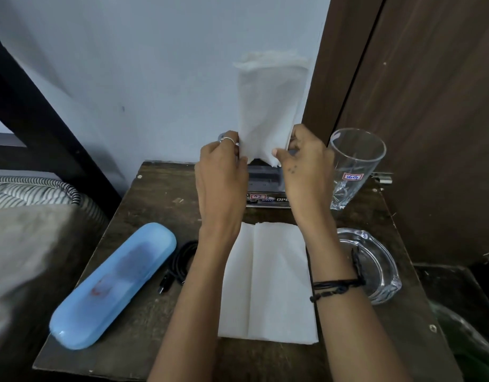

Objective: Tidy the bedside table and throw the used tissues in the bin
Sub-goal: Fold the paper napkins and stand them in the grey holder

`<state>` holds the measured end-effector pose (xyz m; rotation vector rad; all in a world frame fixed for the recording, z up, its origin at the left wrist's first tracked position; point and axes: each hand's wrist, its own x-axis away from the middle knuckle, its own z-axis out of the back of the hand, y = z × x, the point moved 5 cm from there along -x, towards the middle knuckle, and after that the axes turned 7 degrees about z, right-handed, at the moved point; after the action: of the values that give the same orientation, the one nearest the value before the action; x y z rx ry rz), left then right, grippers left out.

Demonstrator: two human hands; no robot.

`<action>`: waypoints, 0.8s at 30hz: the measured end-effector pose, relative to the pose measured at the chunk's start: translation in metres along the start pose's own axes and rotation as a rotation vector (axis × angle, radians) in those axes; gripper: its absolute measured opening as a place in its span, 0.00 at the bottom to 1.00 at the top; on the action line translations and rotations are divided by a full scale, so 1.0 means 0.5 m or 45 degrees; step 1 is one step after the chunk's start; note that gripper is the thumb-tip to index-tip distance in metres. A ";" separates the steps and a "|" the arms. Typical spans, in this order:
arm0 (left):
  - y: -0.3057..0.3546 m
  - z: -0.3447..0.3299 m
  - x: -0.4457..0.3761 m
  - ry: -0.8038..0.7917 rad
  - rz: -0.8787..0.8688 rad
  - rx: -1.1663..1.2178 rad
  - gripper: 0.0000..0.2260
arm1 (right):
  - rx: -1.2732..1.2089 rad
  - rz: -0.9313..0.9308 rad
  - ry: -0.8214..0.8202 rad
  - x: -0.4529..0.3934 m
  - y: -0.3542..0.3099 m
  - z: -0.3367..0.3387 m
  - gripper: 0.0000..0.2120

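A dark wooden bedside table [155,194] stands against a pale wall. My left hand [220,172] and right hand [306,166] each pinch a lower corner of a tissue [268,111] held upright above its box [265,186]. Another tissue [268,282] lies flat below. I judge my right elbow could knock the nearby glass [353,166].

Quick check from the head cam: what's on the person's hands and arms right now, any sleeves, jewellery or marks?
Both forearms are bare, no sleeves. The left hand wears a thin silver ring on one of its fingers. The right hand has a few small dark dots on its back, and dark corded bracelets circle that wrist.
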<state>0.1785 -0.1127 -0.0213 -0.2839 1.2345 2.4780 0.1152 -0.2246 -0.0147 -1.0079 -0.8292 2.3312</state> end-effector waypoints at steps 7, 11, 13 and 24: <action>0.003 -0.012 0.015 0.077 -0.008 -0.170 0.14 | 0.211 0.069 -0.044 0.009 -0.007 -0.012 0.09; -0.003 -0.015 0.017 0.135 0.021 -0.282 0.19 | 0.295 0.122 -0.016 0.015 -0.018 -0.011 0.09; -0.004 -0.017 0.015 0.156 0.004 -0.323 0.17 | 0.327 0.117 -0.031 0.014 -0.020 -0.010 0.10; -0.008 -0.024 0.011 0.198 -0.111 -0.434 0.14 | 0.303 0.078 -0.075 0.013 -0.021 -0.010 0.21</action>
<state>0.1752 -0.1186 -0.0331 -0.6143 0.8260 2.6205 0.1170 -0.2115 -0.0132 -0.8773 -0.5319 2.4511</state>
